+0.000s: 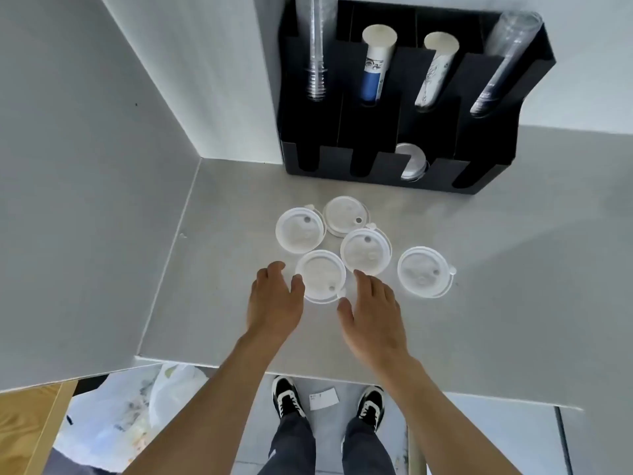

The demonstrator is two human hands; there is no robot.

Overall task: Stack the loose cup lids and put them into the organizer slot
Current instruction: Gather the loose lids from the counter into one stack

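Both forearms enter from the lower edge, above the person's shoes [329,399] on the floor. Left hand [274,303] and right hand [371,317] hover palm-down over the steel counter [513,320], fingers spread wide and holding nothing; they flank the nearest lid [320,275], the left thumb just beside its rim. Four further loose lids lie flat nearby: a left lid [300,229], a rear lid [346,216] partly beneath the centre lid [365,251], and a right lid [424,271] set apart from the cluster. Behind them stands the black organizer [479,159], its upper slots holding cup stacks; one front slot already contains a lid stack [412,162], the likely destination.

Step in hand, as judged: gathering the first lid. To do it well, pinch the thin rim from opposite sides rather than pressing down, lift it, and seat it squarely on a neighbour so the rims nest. Matching the way each lid faces should keep the stack straight. The pull tabs may catch, so align them before sliding the finished stack into the slot
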